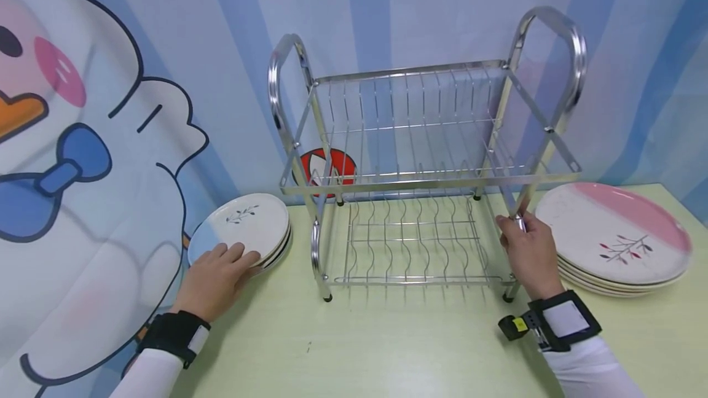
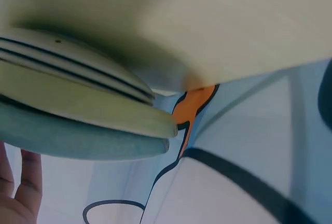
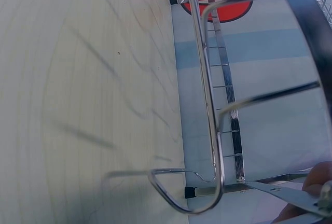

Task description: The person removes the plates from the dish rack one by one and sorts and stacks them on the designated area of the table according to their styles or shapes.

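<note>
My left hand [image 1: 218, 278] is at the front of a stack of small round plates, fingers over the rim of the top plate [image 1: 246, 220] and thumb low at its edge. That plate is white and pale blue with a leaf sprig. In the left wrist view the plate edges [image 2: 88, 133] show from the side, with my fingers [image 2: 30, 182] against the top one. A two-tier chrome dish rack [image 1: 426, 186] stands on the table between my hands. My right hand [image 1: 528, 253] grips its front right upright, close beside the larger plates.
Several large oval plates [image 1: 619, 238], white and pink with a red-leaf sprig on top, lie stacked right of the rack. All stands on a pale yellow-green table [image 1: 409, 339]. A blue striped backdrop [image 1: 437, 5] with a cartoon figure rises directly behind.
</note>
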{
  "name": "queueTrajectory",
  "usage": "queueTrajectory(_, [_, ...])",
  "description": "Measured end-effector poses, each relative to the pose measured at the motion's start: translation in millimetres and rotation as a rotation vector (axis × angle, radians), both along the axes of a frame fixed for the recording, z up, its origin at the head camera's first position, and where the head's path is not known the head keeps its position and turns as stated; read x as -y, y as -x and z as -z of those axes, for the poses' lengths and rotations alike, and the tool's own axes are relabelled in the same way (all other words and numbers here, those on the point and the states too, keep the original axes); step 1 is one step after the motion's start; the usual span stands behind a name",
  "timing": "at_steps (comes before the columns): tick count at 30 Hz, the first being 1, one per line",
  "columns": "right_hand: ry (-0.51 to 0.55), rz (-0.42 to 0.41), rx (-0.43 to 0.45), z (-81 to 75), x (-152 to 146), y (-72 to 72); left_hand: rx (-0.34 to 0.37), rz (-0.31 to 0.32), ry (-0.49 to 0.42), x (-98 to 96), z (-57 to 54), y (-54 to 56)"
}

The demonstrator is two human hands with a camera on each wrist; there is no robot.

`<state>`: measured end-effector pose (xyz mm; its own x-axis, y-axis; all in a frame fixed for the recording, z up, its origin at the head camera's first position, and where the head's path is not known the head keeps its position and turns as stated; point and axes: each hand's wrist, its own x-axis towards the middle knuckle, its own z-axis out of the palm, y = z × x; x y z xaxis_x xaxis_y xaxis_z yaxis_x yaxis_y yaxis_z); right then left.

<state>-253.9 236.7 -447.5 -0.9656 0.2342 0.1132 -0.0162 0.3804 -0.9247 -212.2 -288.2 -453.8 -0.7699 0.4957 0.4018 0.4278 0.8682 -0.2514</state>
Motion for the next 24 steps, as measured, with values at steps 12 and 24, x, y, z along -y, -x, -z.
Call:
queueTrajectory(12, [0.014,-0.018,-0.015,1.5,-1,-2.3,0.100,-0.082,-0.091,-7.1,7.0,0.5])
queueTrajectory(24, [0.004,-0.013,-0.018,1.1,0,-1.4,0.013,-0.062,-0.210,-27.7,4.5,-4.7])
